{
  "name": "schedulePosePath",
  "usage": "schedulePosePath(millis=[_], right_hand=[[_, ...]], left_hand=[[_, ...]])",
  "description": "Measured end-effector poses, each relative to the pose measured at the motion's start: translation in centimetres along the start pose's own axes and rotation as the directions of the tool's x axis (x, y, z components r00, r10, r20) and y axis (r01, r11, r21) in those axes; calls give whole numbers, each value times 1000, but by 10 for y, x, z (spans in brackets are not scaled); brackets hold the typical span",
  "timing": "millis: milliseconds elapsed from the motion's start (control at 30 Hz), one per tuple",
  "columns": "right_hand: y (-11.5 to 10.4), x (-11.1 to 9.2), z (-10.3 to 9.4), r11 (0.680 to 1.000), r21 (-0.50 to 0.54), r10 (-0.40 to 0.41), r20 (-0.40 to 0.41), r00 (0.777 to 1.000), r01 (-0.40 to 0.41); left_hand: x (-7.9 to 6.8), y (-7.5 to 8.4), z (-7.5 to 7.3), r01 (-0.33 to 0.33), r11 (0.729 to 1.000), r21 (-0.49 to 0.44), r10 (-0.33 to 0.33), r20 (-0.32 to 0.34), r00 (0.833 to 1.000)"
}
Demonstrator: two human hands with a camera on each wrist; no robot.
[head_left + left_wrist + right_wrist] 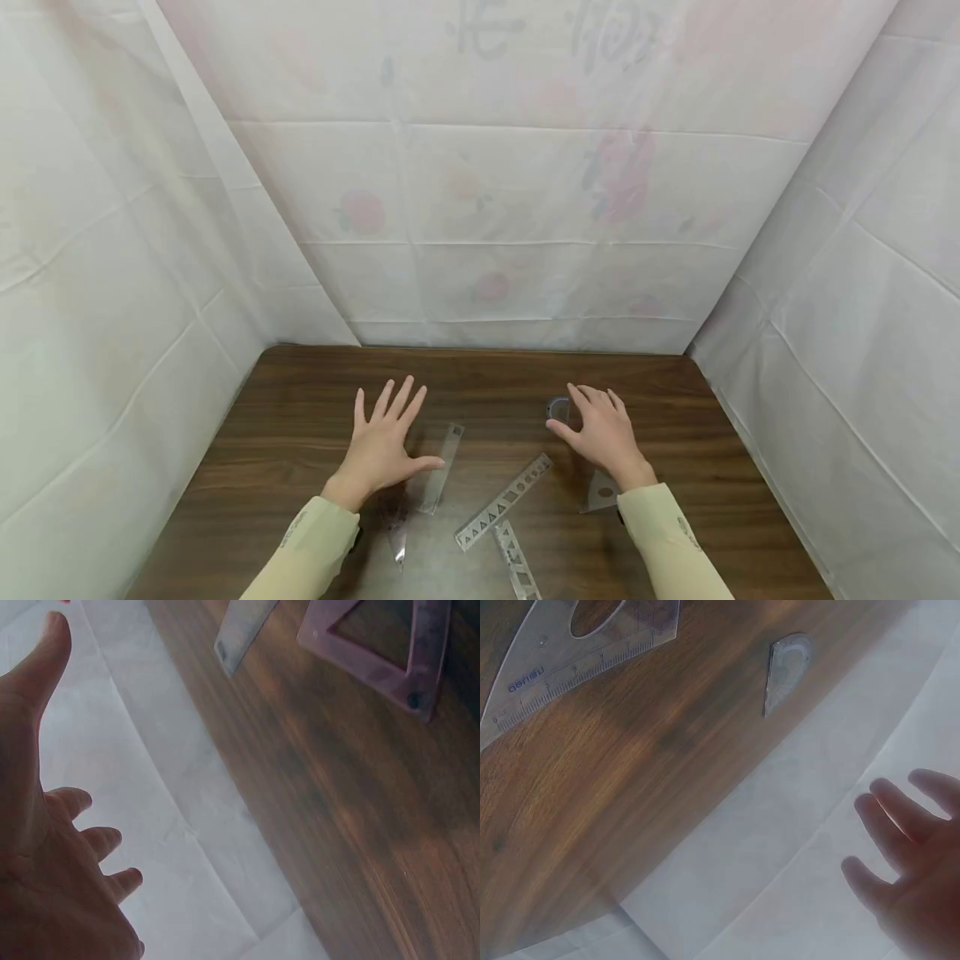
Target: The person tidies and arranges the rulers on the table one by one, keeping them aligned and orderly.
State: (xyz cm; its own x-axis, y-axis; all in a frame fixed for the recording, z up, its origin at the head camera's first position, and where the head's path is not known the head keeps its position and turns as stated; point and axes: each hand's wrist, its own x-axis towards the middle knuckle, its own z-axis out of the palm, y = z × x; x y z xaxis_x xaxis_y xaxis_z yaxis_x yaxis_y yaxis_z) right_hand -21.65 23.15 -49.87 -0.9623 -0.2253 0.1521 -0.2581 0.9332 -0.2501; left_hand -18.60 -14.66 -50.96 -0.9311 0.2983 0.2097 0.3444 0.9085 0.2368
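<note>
My left hand is held over the table's left half with fingers spread and nothing in it. Its thumb overlaps a clear straight ruler in the head view. Below its wrist lies a pinkish set square. On the other side my right hand hovers with loosely bent fingers and holds nothing. A small clear protractor lies near its thumb and forefinger. Under the right wrist is a clear set square with an oval hole and printed scale, partly hidden by the sleeve in the head view.
Between the hands, a stencil ruler with cut-out shapes lies slantwise. Another stencil ruler meets its lower end, near the front. White cloth walls stand around the dark wooden table at the back and both sides.
</note>
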Motion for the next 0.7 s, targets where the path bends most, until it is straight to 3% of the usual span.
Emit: schedulePosePath(millis=[400, 700], right_hand=[[-5, -12, 6, 1000, -8, 5, 97, 995, -5], [-6, -15, 13, 1000, -6, -14, 110, 994, 14]], left_hand=[[-15, 11, 8, -133, 991, -12, 133, 67, 989], [-23, 23, 15, -252, 967, -35, 254, 118, 960]])
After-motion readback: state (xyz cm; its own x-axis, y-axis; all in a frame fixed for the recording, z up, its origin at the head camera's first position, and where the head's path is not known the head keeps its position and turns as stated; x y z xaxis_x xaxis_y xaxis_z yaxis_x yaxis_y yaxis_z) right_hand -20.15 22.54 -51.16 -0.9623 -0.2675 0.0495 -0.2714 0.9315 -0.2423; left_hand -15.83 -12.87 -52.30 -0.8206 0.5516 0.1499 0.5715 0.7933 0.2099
